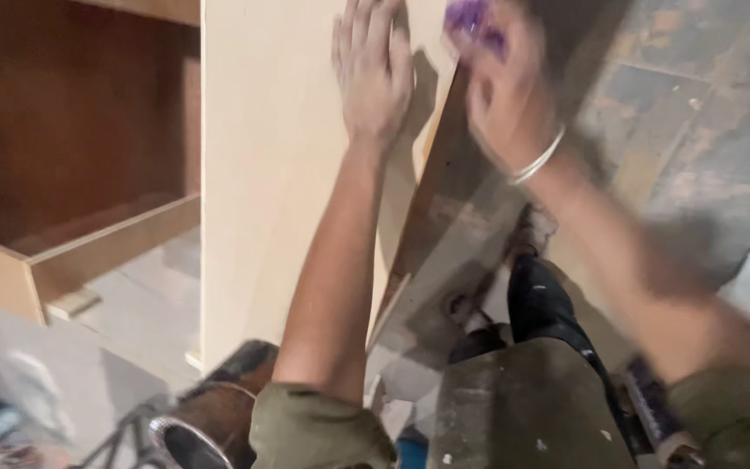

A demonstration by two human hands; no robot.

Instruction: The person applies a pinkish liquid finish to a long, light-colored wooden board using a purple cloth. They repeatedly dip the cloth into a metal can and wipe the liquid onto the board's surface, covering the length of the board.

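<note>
The left hand (373, 69) lies open and flat on the pale upright board (262, 174). Just right of the board, the right hand (501, 95) grips a blurred purple object (472, 19) above a leaning dark panel (453, 217). Firm, even palm pressure would best keep the board steady.

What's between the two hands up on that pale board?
In the head view, the darker board's top edge rises between the left hand, flat on the pale board, and the right hand.
</note>
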